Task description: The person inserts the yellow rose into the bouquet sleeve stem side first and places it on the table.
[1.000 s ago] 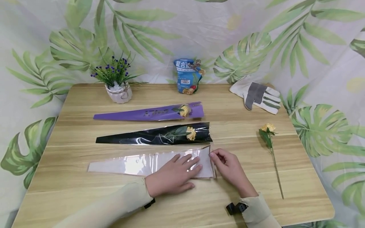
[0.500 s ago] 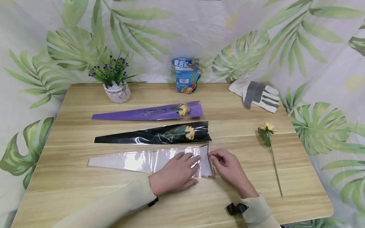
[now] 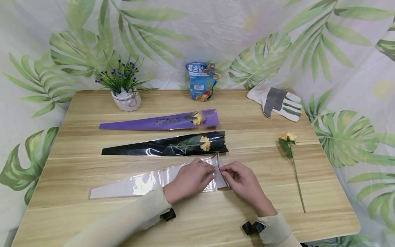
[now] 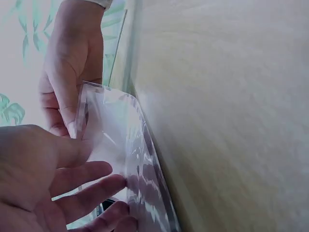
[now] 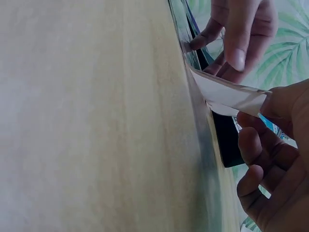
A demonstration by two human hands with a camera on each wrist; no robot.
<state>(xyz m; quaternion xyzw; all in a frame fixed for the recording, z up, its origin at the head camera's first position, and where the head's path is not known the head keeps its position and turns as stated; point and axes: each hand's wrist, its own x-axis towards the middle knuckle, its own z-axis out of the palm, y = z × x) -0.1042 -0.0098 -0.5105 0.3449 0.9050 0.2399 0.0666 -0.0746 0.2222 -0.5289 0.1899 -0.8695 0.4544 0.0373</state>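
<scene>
Basically, R hand [image 3: 246, 183] angled in from lower R, its grip pinching the wide-end edge of the clear wrap [image 3: 156, 179] betw. thumb & forefinger, other fingers curled in. L hand [image 3: 189, 181] lay across from lower L, back up, grip loose, fingers approx. straight & touching the wrap near that end. Wrap sat on the desk [image 3: 256, 144], wide end lifted a bit, just below the black wrap [image 3: 148, 148] in head view; rose [image 3: 293, 164] well apart, far R.
</scene>
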